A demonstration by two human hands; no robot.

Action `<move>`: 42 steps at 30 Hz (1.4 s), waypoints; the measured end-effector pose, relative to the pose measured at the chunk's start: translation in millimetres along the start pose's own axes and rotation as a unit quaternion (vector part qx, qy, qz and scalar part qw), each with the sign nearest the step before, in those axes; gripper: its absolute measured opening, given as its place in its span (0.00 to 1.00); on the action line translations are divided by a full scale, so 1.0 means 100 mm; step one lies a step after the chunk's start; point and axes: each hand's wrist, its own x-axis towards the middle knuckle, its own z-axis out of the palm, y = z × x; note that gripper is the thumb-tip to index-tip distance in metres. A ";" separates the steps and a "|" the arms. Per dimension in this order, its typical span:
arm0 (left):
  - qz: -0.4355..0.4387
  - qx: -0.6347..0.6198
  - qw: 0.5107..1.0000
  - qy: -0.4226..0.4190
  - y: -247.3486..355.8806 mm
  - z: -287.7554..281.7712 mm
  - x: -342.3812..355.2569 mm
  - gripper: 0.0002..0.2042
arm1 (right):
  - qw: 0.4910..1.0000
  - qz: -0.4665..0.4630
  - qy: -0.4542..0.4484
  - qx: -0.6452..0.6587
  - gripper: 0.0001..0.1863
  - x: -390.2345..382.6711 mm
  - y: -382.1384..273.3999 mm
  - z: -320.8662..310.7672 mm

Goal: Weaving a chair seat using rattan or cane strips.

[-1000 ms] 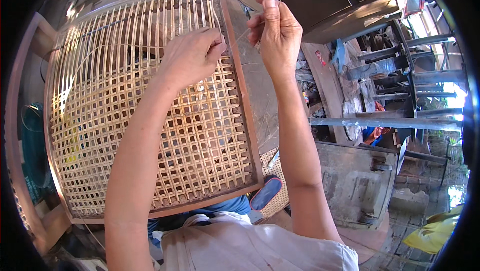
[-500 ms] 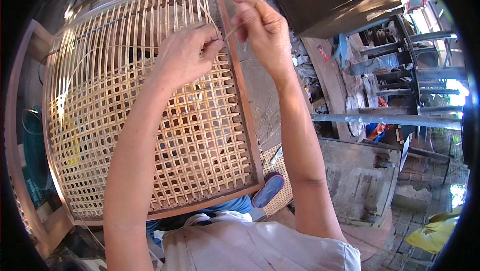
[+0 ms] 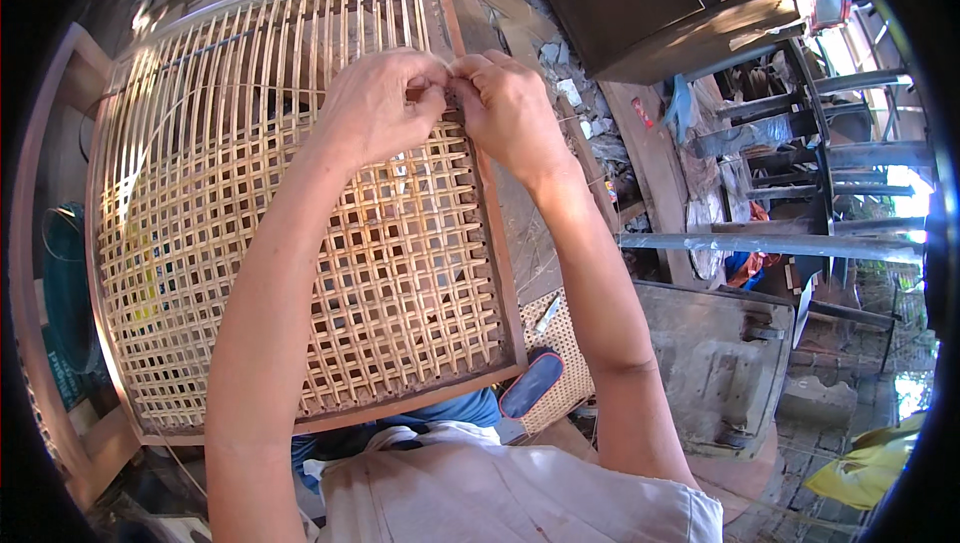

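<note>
Two bare hands, one cane panel [image 3: 405, 283], one wooden frame [image 3: 506, 273] around it. Panel: left half of the picture, lower part a close square lattice, upper part lengthwise cane strips [image 3: 390, 18] with open gaps between. Left hand [image 3: 385, 103]: upper centre, over the panel near its right edge, thumb and forefinger curled together at the tips. Right hand [image 3: 515, 123]: just beside it to the right, over the frame's right rail, fingers bent inward with thumb and forefinger brought together; whether a strip is pinched in either hand is too small to tell. Handling, by judgement: fine edge work, best done with the left fingertips steadying the cane at the rail and the right drawing with a slow, even pull, keeping any strip flat, untwisted and level with the rows below. Position: lattice below and left of the fingertips, open strips above, rail beneath the right hand. Also present: one dark slipper [image 3: 532, 383], lower centre; one black cabinet [image 3: 640, 3], upper right; one yellow cloth [image 3: 865, 468], lower right.
</note>
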 end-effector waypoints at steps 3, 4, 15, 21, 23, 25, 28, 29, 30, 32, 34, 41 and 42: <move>-0.064 -0.002 0.998 0.007 0.10 -0.06 0.03 0.08 | 0.998 0.052 -0.009 0.027 0.07 0.04 -0.05 -0.05; -0.064 -0.003 0.998 0.009 0.14 -0.09 0.03 0.08 | 0.990 0.118 -0.009 0.078 0.07 0.04 -0.07 -0.10; -0.089 0.045 0.995 -0.017 0.11 -0.01 0.02 0.04 | 0.983 0.168 0.008 0.070 0.07 -0.04 -0.02 -0.04; -0.082 0.062 0.995 -0.015 0.07 0.02 0.02 0.06 | 0.990 0.130 0.025 0.050 0.07 -0.13 0.04 0.06; -0.081 0.068 0.994 -0.015 0.06 0.03 0.01 0.06 | 0.989 0.137 0.019 0.056 0.07 -0.10 -0.01 0.04; -0.076 0.075 0.994 -0.022 0.08 0.02 0.01 0.07 | 0.974 0.197 0.057 0.096 0.08 -0.11 -0.05 0.01; -0.095 0.082 0.991 -0.034 0.12 0.00 0.00 0.07 | 0.976 0.186 0.004 0.114 0.09 -0.18 0.05 0.10; -0.104 0.070 0.992 -0.024 0.13 0.01 0.01 0.07 | 0.957 0.186 0.015 0.222 0.10 -0.22 0.16 0.10; -0.112 0.059 0.992 -0.015 0.14 0.03 0.02 0.07 | 0.923 0.197 0.003 0.330 0.13 -0.26 0.28 0.08; -0.098 0.056 0.993 -0.021 0.16 0.02 0.03 0.07 | 0.801 0.310 0.016 0.512 0.15 -0.41 0.40 0.03; -0.106 0.046 0.993 -0.013 0.17 0.10 0.05 0.08 | 0.727 0.368 0.023 0.579 0.18 -0.79 0.72 0.39; -0.126 0.013 0.992 -0.012 0.06 0.10 0.02 0.07 | 0.429 0.446 0.074 0.782 0.17 -0.73 0.20 1.00; -0.135 0.005 0.991 -0.017 0.06 0.11 0.01 0.07 | 0.423 0.424 0.095 0.795 0.16 -0.72 0.18 1.01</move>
